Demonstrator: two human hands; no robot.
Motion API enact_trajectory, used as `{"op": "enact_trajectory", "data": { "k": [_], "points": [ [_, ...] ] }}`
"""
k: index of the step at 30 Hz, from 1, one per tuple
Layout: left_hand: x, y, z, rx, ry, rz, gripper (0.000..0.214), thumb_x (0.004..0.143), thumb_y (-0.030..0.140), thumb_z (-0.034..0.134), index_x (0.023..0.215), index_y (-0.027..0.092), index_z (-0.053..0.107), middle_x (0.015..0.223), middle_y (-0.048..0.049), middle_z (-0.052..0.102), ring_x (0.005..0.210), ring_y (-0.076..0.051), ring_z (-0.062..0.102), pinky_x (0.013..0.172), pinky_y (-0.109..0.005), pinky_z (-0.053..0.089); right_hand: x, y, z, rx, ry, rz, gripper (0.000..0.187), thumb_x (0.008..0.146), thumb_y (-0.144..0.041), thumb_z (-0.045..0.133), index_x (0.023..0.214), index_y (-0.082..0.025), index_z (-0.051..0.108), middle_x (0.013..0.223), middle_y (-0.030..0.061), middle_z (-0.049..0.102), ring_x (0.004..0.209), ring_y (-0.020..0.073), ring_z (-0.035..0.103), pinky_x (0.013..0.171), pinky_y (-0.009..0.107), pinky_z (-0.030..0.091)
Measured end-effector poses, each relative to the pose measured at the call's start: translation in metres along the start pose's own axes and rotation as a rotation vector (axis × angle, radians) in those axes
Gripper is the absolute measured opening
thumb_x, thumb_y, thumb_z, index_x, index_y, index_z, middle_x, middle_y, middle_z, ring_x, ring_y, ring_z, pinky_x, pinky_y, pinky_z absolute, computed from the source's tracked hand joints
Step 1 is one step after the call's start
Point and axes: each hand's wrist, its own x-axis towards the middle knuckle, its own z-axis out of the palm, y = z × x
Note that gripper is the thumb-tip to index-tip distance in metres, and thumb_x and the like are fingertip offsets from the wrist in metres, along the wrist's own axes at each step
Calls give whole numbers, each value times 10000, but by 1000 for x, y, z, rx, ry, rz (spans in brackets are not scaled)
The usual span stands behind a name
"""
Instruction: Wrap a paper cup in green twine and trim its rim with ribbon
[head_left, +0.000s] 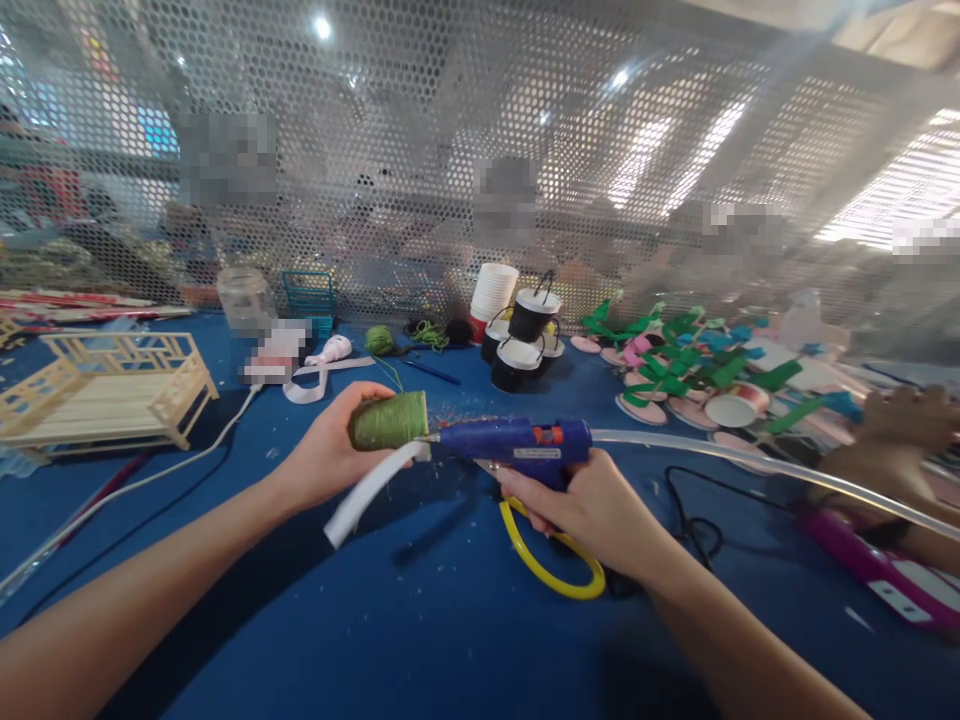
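Note:
My left hand [324, 450] is closed around a cylinder wrapped in green yarn [390, 420], lying on its side. A white strip [367, 500] hangs down from the cylinder's right end. My right hand [604, 515] grips a blue hot glue gun [487, 441], its nozzle touching or very close to that end, where the strip meets it. From the gun's back runs a long clear glue stick [739, 460]. Scissors with yellow handles [559, 587] hang from the same right hand below the gun; the fingers partly hide them.
Black mini buckets [517, 377] and stacked white cups [495, 288] stand at the back. On the left is a small wooden bed frame [97, 400] near a white cable [202, 455]. Green paper plants [675, 370], another person's hand [904, 430] and a purple power strip [874, 572] occupy the right.

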Motion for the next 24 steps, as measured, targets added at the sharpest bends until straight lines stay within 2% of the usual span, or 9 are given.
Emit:
{"op": "enact_trajectory", "data": {
  "k": [3,6,9,14,20,24],
  "points": [
    [1,0,-1,-50,-1,-82,492,578,320,704,987,196,460,875,-1,531,741,-148,526,651,-275,445,1,1,0,-18,-10,-13,235,709,-387,585,616,-177,534,407,-52,468,351,79,426,361,194,372],
    [1,1,-2,-192,-44,-179,505,610,338,681,1027,194,435,838,1,528,712,-135,519,612,-250,435,2,3,0,-37,-12,-12,254,712,-394,583,602,-172,528,405,-46,473,353,77,426,364,194,376],
    [0,2,-2,-272,-69,-218,518,636,344,664,1061,195,408,812,6,530,688,-123,512,592,-236,429,2,2,-1,-36,-18,-15,256,710,-391,582,597,-168,528,399,-46,471,351,78,434,378,197,394],
    [0,2,0,-157,-45,-178,506,608,321,686,1028,190,437,792,16,517,660,-120,496,586,-244,432,2,-4,-1,17,-33,-25,247,709,-388,571,620,-158,560,380,-48,472,343,82,444,380,197,410],
    [0,5,-1,-35,-7,-78,507,574,336,712,994,194,468,784,27,512,643,-116,478,591,-249,428,0,-7,-2,-53,53,-33,227,700,-360,583,569,-181,533,375,-39,496,359,96,471,421,215,439],
    [0,4,-4,36,22,-53,490,590,360,710,994,208,479,805,23,536,684,-136,513,630,-273,439,-1,-3,0,-108,85,-42,266,715,-363,576,524,-197,492,365,-42,472,345,93,443,367,208,382]
  ]
}}
